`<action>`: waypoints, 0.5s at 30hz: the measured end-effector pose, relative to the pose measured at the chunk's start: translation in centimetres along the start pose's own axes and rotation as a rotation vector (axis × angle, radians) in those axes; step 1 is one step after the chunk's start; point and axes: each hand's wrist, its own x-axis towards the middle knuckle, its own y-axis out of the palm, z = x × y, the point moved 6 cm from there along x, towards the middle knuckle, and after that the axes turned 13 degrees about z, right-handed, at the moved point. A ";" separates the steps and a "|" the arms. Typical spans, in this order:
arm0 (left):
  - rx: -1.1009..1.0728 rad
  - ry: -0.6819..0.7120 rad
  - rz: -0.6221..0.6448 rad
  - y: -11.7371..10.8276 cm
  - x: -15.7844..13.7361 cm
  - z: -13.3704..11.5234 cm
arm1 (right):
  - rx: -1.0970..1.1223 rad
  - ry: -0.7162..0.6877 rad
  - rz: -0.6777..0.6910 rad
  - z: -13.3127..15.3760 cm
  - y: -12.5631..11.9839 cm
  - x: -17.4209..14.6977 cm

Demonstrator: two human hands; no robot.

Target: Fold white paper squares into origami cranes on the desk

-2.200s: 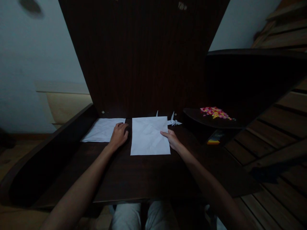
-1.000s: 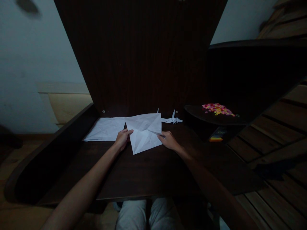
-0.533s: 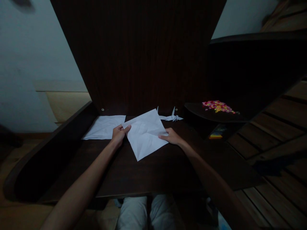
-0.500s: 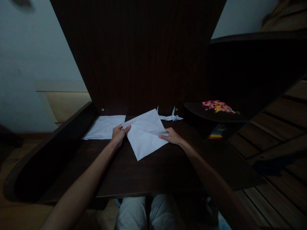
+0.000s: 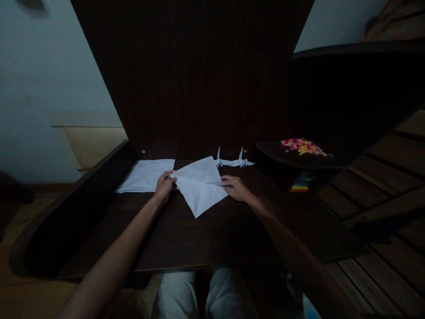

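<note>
A creased white sheet of paper (image 5: 199,184) is held above the dark desk, turned so that one corner points toward me. My left hand (image 5: 165,186) pinches its left corner between thumb and fingers. At the opposite corner my right hand (image 5: 235,188) grips the sheet, its fingertips on the upper face. A crease runs across the paper between both hands. Behind its right edge stand two folded white paper cranes (image 5: 244,162), the left one close to the sheet. More white paper (image 5: 146,175) lies flat on the desk beyond my left hand.
The dark desk (image 5: 206,248) has a raised side panel (image 5: 76,212) on the left and a tall back board (image 5: 199,79). On a low shelf at the right is a heap of small pink, red and yellow pieces (image 5: 303,145). Beneath it sits a yellow-edged item (image 5: 299,188).
The sheet has bent along its middle crease, and its near corner has moved slightly up and right. My right hand's fingers have shifted higher on the edge. More of the left crane shows.
</note>
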 end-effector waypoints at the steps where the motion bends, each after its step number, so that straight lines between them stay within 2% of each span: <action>1: -0.002 0.005 -0.013 0.0 0.0 0.0 | -0.055 -0.018 -0.005 0.0 0.2 0.0; 3: -0.012 0.010 -0.037 0.0 0.0 0.1 | -0.135 -0.042 -0.005 0.0 0.6 -0.1; 8: -0.077 -0.006 -0.022 0.4 0.2 0.5 | -0.208 -0.143 0.156 1.3 2.1 -0.2; 10: -0.110 -0.013 0.013 0.8 0.3 0.7 | -0.216 -0.166 0.229 2.0 2.6 -0.3; 15: -0.125 -0.035 0.157 2.1 0.7 1.6 | -0.224 -0.122 0.314 3.2 2.8 -0.4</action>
